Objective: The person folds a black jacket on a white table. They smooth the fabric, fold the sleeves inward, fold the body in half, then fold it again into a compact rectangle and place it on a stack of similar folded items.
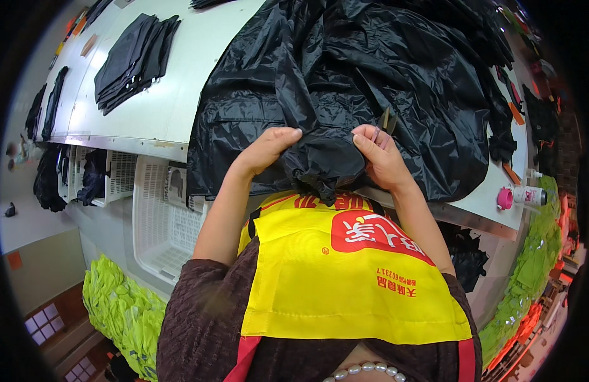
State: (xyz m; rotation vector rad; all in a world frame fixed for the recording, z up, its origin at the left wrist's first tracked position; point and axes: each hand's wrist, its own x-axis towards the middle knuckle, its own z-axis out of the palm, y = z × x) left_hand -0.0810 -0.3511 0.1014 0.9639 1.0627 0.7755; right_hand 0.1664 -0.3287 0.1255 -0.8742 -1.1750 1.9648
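Observation:
A large shiny black garment (pixel 243 127) lies spread and wrinkled over the table in front of me. My left hand (pixel 269 151) pinches a gathered part of it between thumb and fingers, near the table's front edge. On the other side of that part, my right hand (pixel 385 159) grips the cloth too. Small thread snips (pixel 386 121) sit in the right hand, their blades pointing away from me. Between the hands the cloth is stretched, and a bunched end hangs toward my yellow apron (pixel 351 293).
A stack of black fabric pieces (pixel 135 57) lies on the white table (pixel 180 38) at the far left. White plastic baskets (pixel 154 235) stand below its edge. To the right are a bottle with a pink cap (pixel 520 196) and lime-green cloth piles (pixel 530 267).

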